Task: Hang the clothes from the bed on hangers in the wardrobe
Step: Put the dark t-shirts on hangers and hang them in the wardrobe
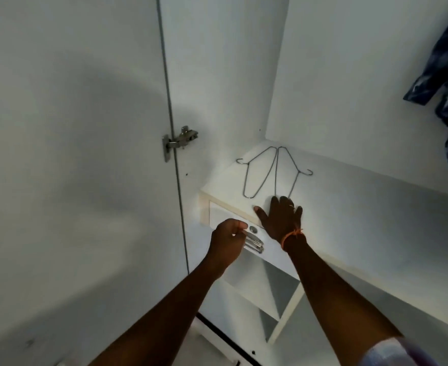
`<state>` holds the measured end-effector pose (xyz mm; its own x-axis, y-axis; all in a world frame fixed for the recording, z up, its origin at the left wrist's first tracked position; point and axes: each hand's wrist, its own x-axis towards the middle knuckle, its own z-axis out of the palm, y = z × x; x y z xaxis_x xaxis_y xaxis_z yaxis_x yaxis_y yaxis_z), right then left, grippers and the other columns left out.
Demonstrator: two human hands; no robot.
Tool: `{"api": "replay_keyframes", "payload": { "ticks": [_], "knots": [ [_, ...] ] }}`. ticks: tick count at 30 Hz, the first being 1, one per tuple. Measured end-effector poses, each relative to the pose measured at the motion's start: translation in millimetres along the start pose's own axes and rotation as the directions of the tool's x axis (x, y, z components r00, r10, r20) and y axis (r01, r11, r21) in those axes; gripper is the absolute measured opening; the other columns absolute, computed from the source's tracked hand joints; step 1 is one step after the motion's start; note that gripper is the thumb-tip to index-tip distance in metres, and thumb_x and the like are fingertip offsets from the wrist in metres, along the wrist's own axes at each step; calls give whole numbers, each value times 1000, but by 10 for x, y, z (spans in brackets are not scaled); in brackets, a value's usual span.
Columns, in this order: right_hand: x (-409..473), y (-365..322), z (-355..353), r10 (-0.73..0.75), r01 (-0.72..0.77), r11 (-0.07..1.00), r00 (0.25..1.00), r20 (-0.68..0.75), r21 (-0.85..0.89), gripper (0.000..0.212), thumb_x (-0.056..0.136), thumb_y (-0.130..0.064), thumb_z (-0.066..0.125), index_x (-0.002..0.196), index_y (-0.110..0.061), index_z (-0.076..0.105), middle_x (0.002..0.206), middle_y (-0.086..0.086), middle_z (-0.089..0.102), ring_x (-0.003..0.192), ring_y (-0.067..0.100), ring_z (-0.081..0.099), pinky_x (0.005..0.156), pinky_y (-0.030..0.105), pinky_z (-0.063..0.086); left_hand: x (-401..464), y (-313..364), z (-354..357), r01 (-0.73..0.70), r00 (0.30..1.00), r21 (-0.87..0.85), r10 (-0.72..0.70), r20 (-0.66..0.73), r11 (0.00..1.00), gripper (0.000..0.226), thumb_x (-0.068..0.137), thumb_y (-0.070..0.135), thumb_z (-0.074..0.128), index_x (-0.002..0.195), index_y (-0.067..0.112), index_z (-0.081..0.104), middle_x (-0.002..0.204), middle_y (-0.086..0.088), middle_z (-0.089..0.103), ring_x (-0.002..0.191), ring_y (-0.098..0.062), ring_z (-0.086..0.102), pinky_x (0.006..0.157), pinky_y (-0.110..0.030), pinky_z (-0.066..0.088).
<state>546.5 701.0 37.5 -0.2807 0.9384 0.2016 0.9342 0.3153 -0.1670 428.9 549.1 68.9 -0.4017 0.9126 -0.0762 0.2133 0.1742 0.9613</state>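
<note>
Two thin metal wire hangers [271, 173] lie flat on a white shelf top [349, 207] inside the wardrobe, hooks pointing left and right. My right hand [282, 219], an orange thread round its wrist, lies spread over the shelf's front edge with its fingertips at the near ends of the hangers. My left hand [226, 237] hovers with loosely curled fingers beside a metal drawer handle [254, 244] and holds nothing. A blue tie-dye garment [447, 83] hangs at the top right, cut off by the frame. No bed is in view.
The open white wardrobe door [72, 154] fills the left, held by a metal hinge [178, 141]. Below the drawer front [230, 215] with its round lock [253, 229] are open white cubbyholes [265, 294]. A light cloth edge [394, 352] shows at the bottom right.
</note>
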Motion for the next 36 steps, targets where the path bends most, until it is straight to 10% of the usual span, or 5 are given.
{"api": "replay_keyframes", "payload": {
  "ticks": [9, 17, 20, 26, 36],
  "knots": [
    [-688, -42, -159, -37, 74, 983, 976, -216, 166, 14, 88, -18, 60, 78, -19, 70, 78, 1, 67, 77, 26, 64, 68, 36, 42, 550, 296, 506, 445, 890, -162, -414, 190, 881, 45, 99, 45, 51, 105, 3, 64, 87, -9, 66, 78, -23, 65, 66, -32, 53],
    [-941, 96, -91, 167, 146, 537, 947, -275, 831, 17, 87, -17, 58, 73, -10, 67, 66, -3, 63, 62, 14, 60, 57, 30, 50, 428, 310, 597, 433, 892, -158, -396, 218, 887, 34, 96, 5, 52, 130, 2, 46, 72, -6, 54, 39, -7, 45, 38, -16, 32],
    [-1072, 11, -120, 556, -94, 65, 830, 43, 993, 23, 93, -30, 63, 82, -10, 63, 68, 3, 57, 59, 21, 55, 53, 38, 52, 307, 229, 460, 294, 954, -83, -287, 86, 952, 27, 99, 3, 39, 113, -1, 62, 71, -11, 58, 29, -2, 40, 33, -15, 27],
    [-1147, -249, -293, 480, -178, -545, 735, 479, 820, 23, 100, -32, 57, 106, -9, 58, 90, 15, 63, 80, 28, 67, 70, 42, 58, -294, 29, 107, 23, 999, 55, -24, 27, 998, 26, 101, 8, 46, 107, 4, 70, 105, -26, 68, 90, -38, 58, 60, -40, 50],
    [-2425, -1014, 22, 162, -454, -718, 629, 760, 528, 23, 100, -34, 46, 87, -15, 46, 68, 2, 61, 31, 11, 29, 40, 15, 26, -2077, -848, -899, -327, 944, 281, 298, 142, 902, 22, 103, 25, 43, 101, 17, 64, 64, 10, 51, 61, -12, 51, 61, -24, 39]
  ]
}}
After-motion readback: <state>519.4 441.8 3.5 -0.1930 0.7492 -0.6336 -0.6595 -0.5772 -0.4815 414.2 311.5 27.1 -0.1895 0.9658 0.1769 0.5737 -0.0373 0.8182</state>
